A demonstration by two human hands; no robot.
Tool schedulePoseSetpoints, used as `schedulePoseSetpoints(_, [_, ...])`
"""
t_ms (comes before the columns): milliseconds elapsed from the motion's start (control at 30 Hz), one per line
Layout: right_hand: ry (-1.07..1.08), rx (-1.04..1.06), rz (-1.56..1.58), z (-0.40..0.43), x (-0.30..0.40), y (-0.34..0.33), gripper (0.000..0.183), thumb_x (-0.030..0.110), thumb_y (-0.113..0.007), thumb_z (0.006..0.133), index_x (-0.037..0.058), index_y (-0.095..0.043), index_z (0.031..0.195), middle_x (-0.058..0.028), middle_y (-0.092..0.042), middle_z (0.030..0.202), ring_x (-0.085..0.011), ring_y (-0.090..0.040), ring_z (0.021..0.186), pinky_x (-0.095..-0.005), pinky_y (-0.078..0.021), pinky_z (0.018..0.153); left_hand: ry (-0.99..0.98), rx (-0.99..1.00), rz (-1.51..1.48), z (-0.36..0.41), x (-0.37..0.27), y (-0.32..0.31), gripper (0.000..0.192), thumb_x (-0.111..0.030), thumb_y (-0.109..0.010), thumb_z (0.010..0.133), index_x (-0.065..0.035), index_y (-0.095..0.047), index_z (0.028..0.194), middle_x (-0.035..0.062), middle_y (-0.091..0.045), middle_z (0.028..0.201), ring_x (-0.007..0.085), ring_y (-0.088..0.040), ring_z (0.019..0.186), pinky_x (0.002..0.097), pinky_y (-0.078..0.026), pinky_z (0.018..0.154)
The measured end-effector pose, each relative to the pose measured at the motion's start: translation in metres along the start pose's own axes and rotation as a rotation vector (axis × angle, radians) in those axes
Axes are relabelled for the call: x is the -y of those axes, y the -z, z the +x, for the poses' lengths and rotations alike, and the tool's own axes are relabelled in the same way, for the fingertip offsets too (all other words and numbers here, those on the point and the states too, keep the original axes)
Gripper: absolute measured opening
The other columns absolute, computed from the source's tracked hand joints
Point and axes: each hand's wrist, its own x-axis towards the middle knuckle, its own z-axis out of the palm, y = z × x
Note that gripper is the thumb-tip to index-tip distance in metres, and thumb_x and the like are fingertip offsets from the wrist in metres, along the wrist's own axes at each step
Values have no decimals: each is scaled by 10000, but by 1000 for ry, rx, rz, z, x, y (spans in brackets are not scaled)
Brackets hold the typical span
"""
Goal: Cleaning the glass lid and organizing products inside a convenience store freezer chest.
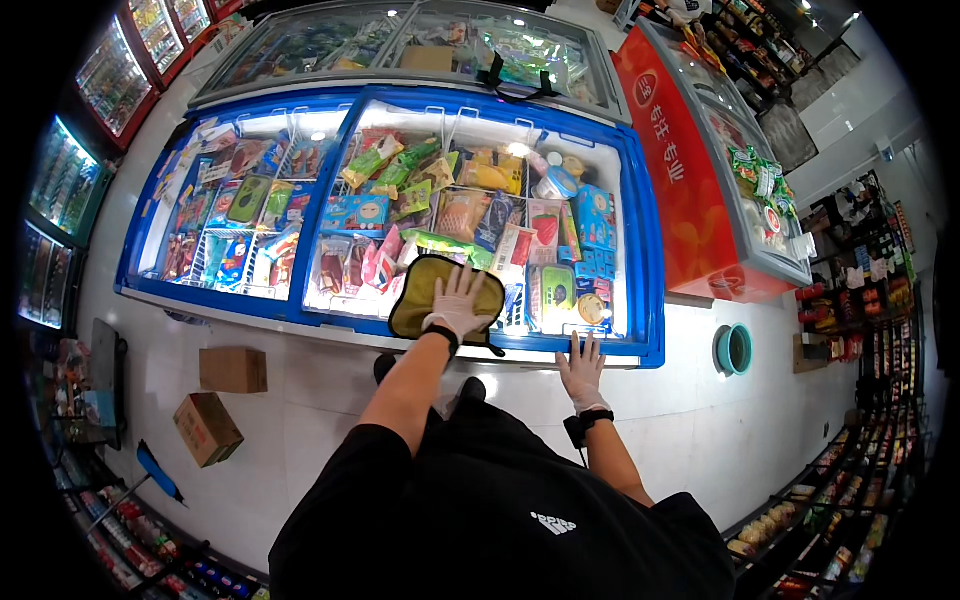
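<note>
My left hand (457,304), in a thin translucent glove, lies flat with spread fingers on an olive-yellow cloth with dark edging (414,301). The cloth rests on the glass lid of a blue-framed chest freezer (325,217), partly over its front rim. Gloved too, my right hand (583,373) touches the freezer's front edge with its fingers apart and holds nothing. Through the glass show packaged ice creams, among them a blue box (355,215), a green-lidded tub (556,288) and a round tub (592,308) near my right hand.
Behind stands another glass-topped freezer with a black strap (517,94) at its edge. A red freezer (679,180) is at the right, with a teal bucket (734,349) on the floor. At left lie cardboard boxes (233,370) and a blue broom (159,471). Another person (686,9) is at the top right.
</note>
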Motion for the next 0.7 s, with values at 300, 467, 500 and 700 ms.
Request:
schedulePoseSetpoints(300, [-264,14,-36,1,24,-17,643,468,-402,886,200,-191,1430,-205,-160,1462,-459,-171,1315,-610,-169,1025,364,141,33,-62,195,50,1161,-711,-605,616,-211,31,1449,132,64,1504,321,45,1384,547,-75,1073])
schedulePoseSetpoints(467, [-318,-83,-102,7,35,-28,643,408,-422,887,163,-181,1431,-234,-246,1416,-466,-239,1280,-611,-251,988,342,6,18,-71,192,21,1142,-669,-622,640,-140,-15,1449,159,20,1502,377,6,1374,634,-109,1024])
schedulePoseSetpoints(500, [-335,-82,-109,7,35,-27,644,398,-432,881,161,-187,1428,-234,-256,1410,-468,-261,1267,-610,-270,975,233,113,53,-66,170,25,1107,-655,-609,667,-133,-24,1448,159,37,1501,382,16,1372,628,-93,1031])
schedulePoseSetpoints(700, [-255,-107,161,8,48,-11,596,271,-510,811,73,-348,1349,-336,-270,1351,-492,-355,1190,-458,-335,1004,-191,223,-82,-48,89,-2,920,-516,-573,776,-190,-43,1454,113,42,1509,346,43,1379,603,-9,1046])
